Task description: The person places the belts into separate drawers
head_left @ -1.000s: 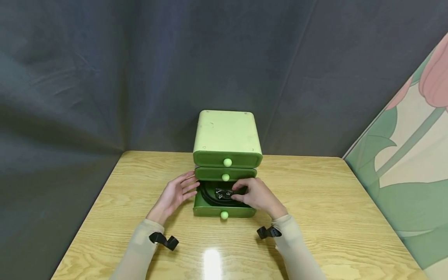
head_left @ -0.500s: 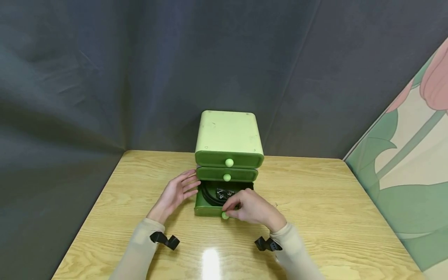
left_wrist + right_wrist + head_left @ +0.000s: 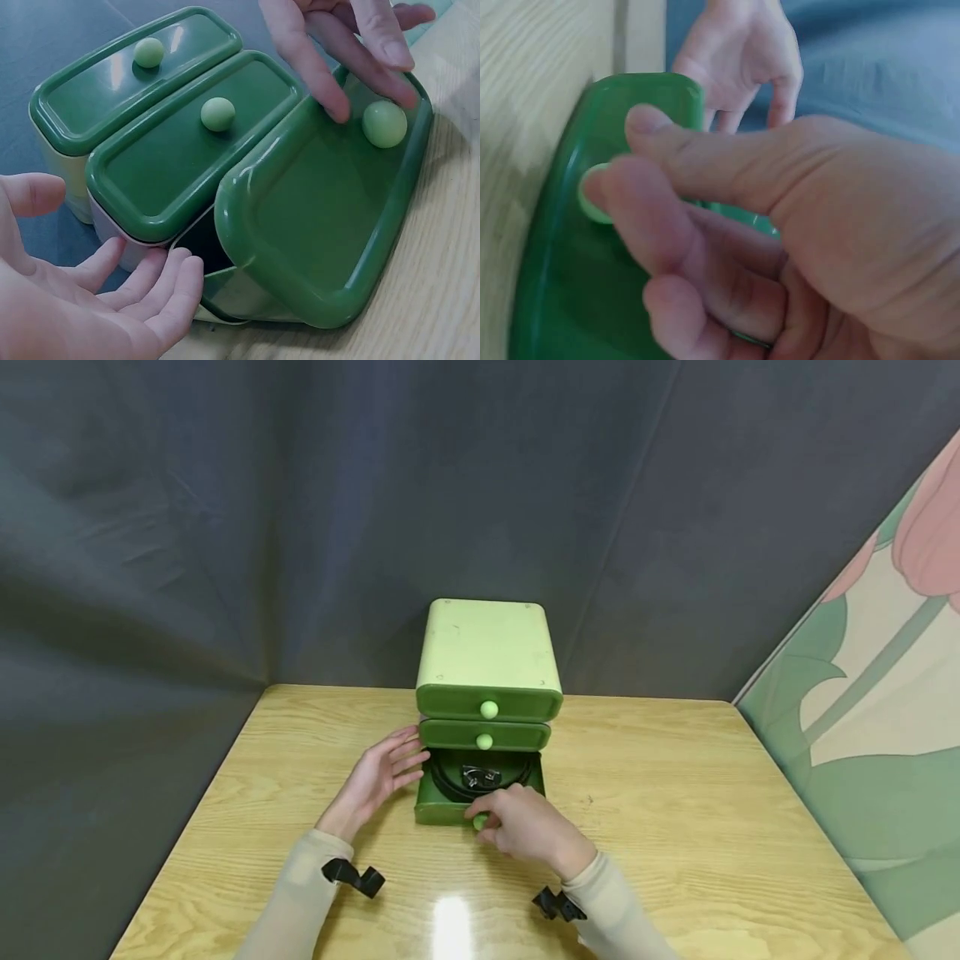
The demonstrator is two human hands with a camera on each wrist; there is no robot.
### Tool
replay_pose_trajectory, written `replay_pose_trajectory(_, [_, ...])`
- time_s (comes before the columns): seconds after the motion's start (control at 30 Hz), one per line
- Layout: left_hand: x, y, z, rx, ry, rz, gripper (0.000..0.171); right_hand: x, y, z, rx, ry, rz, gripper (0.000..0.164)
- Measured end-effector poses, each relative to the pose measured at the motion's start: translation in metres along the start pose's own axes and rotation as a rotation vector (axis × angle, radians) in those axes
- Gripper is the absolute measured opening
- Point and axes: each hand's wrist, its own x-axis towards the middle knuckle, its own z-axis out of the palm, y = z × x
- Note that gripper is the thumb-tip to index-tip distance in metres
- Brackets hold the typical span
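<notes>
A small three-drawer cabinet [image 3: 491, 643], pale green on top, stands at the back of the table. Its bottom drawer [image 3: 441, 814] is pulled out and holds a coiled black cable [image 3: 450, 787] with shiny metal-looking parts in the middle. At that drawer's round knob [image 3: 385, 124], my right hand [image 3: 532, 828] has thumb and fingers loosely bent around it; the fingertips look apart, with no firm grip visible. My left hand [image 3: 375, 781] is beside the cabinet's left side, palm inward and fingers relaxed. Its fingertips are close to the drawer's side; whether they touch is unclear.
The upper drawer [image 3: 450, 701] is closed, and the middle drawer [image 3: 450, 734] appears closed too. A wooden table [image 3: 675, 827] spreads around the cabinet. Dark curtain [image 3: 480, 485] hangs behind, and a floral panel [image 3: 885, 693] borders the right.
My right hand has come out of the bottom drawer, away from the cable, and moved down and toward me to the knob. The left hand has stayed beside the cabinet.
</notes>
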Motion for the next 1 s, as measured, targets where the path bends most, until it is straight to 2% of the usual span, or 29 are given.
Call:
replay_pose_trajectory(0.1, [-0.001, -0.001, 0.000, -0.004, -0.006, 0.003, 0.064, -0.002, 0.001, 0.006, -0.073, 0.042, -0.013, 0.027])
replay_pose_trajectory(0.27, [0.000, -0.002, 0.000, -0.016, -0.006, -0.001, 0.063, -0.004, 0.009, 0.014, -0.204, 0.129, -0.098, 0.026])
replay_pose_trajectory(0.5, [0.003, -0.002, 0.000, -0.001, -0.032, -0.012, 0.064, -0.006, 0.024, 0.032, -0.388, 0.353, -0.213, 0.017])
replay_pose_trajectory(0.67, [0.003, -0.001, 0.000, -0.005, -0.030, -0.015, 0.064, -0.006, 0.029, 0.040, -0.424, 0.459, -0.228, 0.017])
replay_pose_trajectory(0.83, [0.001, -0.002, -0.002, -0.018, -0.025, -0.020, 0.064, -0.005, 0.032, 0.044, -0.425, 0.483, -0.235, 0.017])
replay_pose_trajectory(1.0, [0.000, -0.003, -0.003, -0.024, -0.031, -0.012, 0.064, -0.004, 0.039, 0.044, -0.371, 0.511, -0.211, 0.018])
